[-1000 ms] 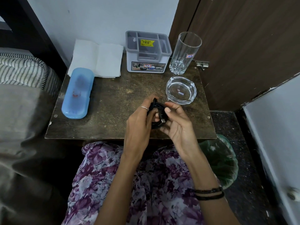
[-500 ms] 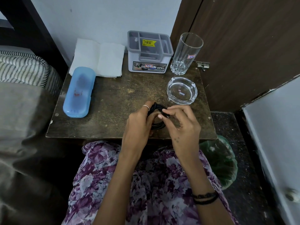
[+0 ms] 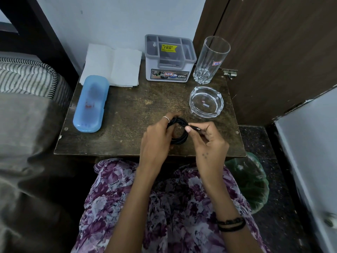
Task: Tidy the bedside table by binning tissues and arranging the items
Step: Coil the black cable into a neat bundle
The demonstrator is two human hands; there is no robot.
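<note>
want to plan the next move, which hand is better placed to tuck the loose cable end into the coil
Right. The right hand already pinches the cable's plug end beside the coiled black cable, while the left hand grips the coil and steadies it.

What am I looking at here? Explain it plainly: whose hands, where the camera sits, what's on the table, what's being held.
There is no machine here: a person wears a camera on the head, looking down at their own two hands. The left hand grips a coiled black cable, and the right hand pinches the cable's plug end. Below them is a dark brown wooden bedside table. On it lie a translucent blue plastic case, folded white paper tissues, a grey and white plastic organiser box, a tall clear drinking glass and a round clear glass ashtray. A bin with a green liner stands on the floor to the right.
</note>
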